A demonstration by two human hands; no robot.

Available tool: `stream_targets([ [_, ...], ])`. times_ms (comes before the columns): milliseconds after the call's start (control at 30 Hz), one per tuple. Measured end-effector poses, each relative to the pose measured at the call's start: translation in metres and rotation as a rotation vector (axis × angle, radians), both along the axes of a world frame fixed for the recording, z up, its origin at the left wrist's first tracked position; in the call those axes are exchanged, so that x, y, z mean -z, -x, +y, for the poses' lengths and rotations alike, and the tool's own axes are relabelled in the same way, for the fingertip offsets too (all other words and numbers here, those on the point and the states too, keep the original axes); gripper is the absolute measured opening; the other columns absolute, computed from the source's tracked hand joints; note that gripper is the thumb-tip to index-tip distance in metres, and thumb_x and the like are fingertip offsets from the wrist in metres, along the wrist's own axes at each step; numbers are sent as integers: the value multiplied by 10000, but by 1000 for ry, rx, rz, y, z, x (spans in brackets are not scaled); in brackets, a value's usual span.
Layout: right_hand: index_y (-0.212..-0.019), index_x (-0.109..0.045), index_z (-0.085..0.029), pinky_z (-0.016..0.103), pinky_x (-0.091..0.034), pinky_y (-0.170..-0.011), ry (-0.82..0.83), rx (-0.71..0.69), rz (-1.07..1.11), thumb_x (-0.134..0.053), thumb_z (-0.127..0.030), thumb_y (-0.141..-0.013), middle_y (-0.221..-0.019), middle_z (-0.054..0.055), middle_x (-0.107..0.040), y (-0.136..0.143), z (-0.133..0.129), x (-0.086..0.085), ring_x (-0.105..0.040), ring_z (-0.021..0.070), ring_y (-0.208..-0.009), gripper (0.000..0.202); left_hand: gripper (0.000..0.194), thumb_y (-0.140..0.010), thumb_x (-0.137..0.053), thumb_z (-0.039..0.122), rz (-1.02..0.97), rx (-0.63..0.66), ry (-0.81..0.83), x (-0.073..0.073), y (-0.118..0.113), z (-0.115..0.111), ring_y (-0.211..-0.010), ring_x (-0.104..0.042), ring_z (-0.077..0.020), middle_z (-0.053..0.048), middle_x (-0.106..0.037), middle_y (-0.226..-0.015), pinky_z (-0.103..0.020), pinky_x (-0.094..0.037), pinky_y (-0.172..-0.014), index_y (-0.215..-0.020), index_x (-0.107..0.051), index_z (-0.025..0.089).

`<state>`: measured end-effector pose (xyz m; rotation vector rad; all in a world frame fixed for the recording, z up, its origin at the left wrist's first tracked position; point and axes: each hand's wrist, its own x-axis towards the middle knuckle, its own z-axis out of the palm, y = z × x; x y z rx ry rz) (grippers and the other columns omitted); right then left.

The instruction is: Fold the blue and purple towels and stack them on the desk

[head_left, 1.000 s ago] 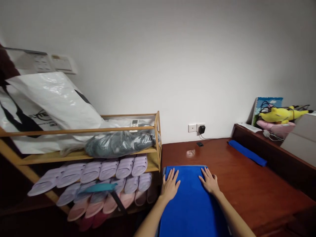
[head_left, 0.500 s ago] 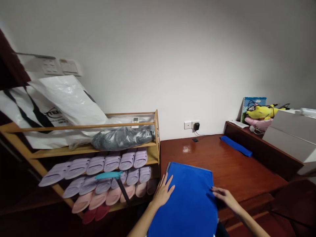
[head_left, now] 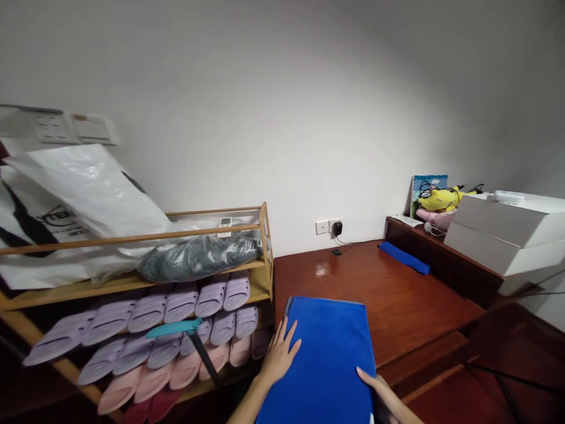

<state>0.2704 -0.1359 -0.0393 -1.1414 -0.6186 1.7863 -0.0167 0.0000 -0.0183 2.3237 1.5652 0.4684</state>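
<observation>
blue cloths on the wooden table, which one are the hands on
The large flat blue cloth at the near table edge, under the left hand and right hand. The small rolled blue cloth lies untouched farther back.

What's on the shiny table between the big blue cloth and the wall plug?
In the head view, between the flat blue cloth and the black wall plug, only a small black object lies on bare red-brown wooden table.

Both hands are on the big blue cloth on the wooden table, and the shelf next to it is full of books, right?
Not quite. The head view shows the shelf holds slippers and bags, not books. The rest is right: the left hand lies flat on the blue cloth, the right hand touches its right edge, and the cloth is on the wooden table.
</observation>
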Motion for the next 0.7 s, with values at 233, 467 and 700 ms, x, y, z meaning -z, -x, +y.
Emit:
stream_targets([
  [233,-857,-712,-176,400,-453,-952,-98,-32,-49,-775,-450,-555,-890,80,-731,-18,6,-17,-631,307,-998,413,561,-894,-347,471,-70,21,55,11,6,7,-1400,-47,-224,2,-108,-1545,-420,-203,-1122,-1419,-273,289],
  [467,-911,-694,-159,390,-484,-912,-22,128,-6,-728,-388,-621,-890,86,-731,-51,-1,-88,-646,298,-961,371,629,-833,-377,606,75,31,175,-20,-14,-13,-1388,79,-317,82,-132,-1529,-631,-204,-1047,-1409,-211,415],
  [700,-723,-690,-365,385,-506,-912,-142,540,-572,-803,-340,-333,-985,37,-707,-198,-64,-85,-475,349,-1203,407,583,-878,-258,551,239,-35,34,-16,-26,-23,-1396,71,-286,88,-106,-1528,-563,-202,-1072,-1422,-208,349],
])
